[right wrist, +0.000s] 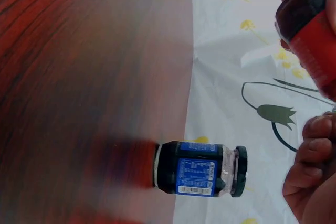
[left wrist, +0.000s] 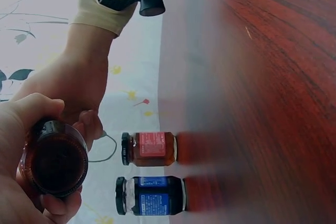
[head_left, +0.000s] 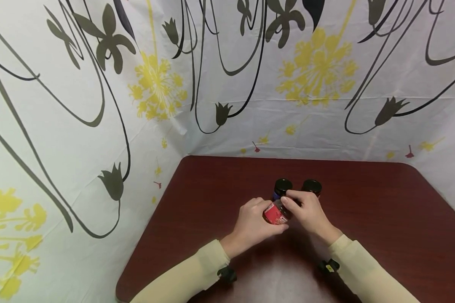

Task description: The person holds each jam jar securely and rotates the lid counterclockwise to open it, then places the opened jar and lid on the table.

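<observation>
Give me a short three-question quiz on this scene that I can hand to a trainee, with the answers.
1. Multiple choice: what colour is the main label on the held jar in the left hand? A) blue; B) red; C) yellow.
2. True or false: the blue-labelled jar is lying on its side.
3. Count: how many other jars stand on the table?

Key
1. B, red.
2. False; the blue-labelled jar stands upright, lid on top.
3. Two: that one and a second red-labelled jar.
</observation>
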`<act>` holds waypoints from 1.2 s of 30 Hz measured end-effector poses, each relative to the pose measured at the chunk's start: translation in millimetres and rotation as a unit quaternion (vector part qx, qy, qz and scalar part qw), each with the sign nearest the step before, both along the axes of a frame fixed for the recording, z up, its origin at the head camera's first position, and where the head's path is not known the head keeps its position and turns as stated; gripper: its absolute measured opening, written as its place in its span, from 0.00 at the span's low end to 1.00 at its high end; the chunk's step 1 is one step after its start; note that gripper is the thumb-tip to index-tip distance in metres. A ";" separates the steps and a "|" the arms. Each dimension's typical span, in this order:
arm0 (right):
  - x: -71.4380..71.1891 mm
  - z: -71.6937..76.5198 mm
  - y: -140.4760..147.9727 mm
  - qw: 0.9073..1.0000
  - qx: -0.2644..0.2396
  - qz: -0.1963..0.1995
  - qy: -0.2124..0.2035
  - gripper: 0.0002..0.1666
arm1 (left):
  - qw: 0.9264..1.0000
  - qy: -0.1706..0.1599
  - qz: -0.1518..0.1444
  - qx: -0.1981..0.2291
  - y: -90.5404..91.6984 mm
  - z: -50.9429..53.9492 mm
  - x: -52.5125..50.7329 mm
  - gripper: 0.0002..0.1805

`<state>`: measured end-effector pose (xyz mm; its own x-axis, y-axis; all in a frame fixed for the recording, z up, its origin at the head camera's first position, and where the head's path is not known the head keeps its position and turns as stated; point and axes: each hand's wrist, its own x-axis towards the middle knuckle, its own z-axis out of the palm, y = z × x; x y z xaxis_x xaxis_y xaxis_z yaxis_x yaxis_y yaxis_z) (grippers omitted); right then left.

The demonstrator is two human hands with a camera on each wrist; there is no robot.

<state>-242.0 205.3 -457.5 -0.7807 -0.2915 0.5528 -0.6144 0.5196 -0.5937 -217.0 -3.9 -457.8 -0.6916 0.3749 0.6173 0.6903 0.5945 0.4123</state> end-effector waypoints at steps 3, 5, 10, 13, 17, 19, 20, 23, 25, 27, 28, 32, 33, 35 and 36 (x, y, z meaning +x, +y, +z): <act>3.0 4.4 -0.1 0.999 0.028 -0.012 -0.031 0.17 | 1.000 -0.002 0.005 0.002 -0.9 -2.8 -0.1 0.26; 5.2 8.0 -0.1 0.997 0.047 -0.026 -0.049 0.18 | 1.000 -0.005 0.007 0.004 -1.5 -4.6 -0.3 0.26; 8.2 17.0 0.6 0.991 0.088 -0.066 -0.082 0.21 | 1.000 -0.013 0.010 0.008 -1.6 -4.8 -1.5 0.27; 10.2 21.7 1.1 0.985 0.094 -0.092 -0.109 0.24 | 1.000 -0.019 0.009 0.010 -1.4 -5.2 -1.2 0.27; 13.1 27.0 -0.2 0.979 0.089 -0.112 -0.143 0.28 | 1.000 -0.027 0.015 0.007 -1.9 -7.5 -0.6 0.27; 14.1 29.6 -1.6 0.978 0.087 -0.114 -0.154 0.30 | 0.999 -0.025 0.019 0.001 -2.0 -8.3 -0.8 0.27; 14.5 31.0 -2.6 0.977 0.089 -0.115 -0.157 0.30 | 1.000 -0.023 0.020 -0.003 -2.0 -8.5 -0.6 0.27; 16.9 34.4 -4.6 0.974 0.096 -0.123 -0.164 0.33 | 1.000 -0.016 0.017 -0.013 -1.3 -8.2 0.7 0.28; 17.8 35.9 -5.5 0.973 0.100 -0.129 -0.166 0.34 | 1.000 -0.012 0.014 -0.017 -0.8 -7.2 2.0 0.28; 18.5 36.4 -6.1 0.972 0.102 -0.132 -0.167 0.35 | 1.000 -0.012 0.013 -0.019 -0.2 -6.3 3.2 0.28; 18.6 36.4 -6.3 0.972 0.101 -0.131 -0.167 0.35 | 1.000 -0.012 0.014 -0.020 0.1 -5.8 3.7 0.28; 19.0 36.0 -6.3 0.975 0.092 -0.126 -0.158 0.34 | 1.000 -0.015 0.016 -0.022 0.5 -5.0 5.0 0.29; 19.0 36.0 -6.1 0.976 0.089 -0.125 -0.154 0.34 | 1.000 -0.014 0.016 -0.022 0.5 -4.9 5.1 0.29; 19.0 35.7 -5.9 0.978 0.083 -0.122 -0.149 0.33 | 1.000 -0.011 0.017 -0.023 0.7 -5.0 5.0 0.28; 18.9 35.5 -5.7 0.978 0.080 -0.121 -0.148 0.33 | 1.000 -0.010 0.017 -0.023 0.8 -5.0 5.2 0.28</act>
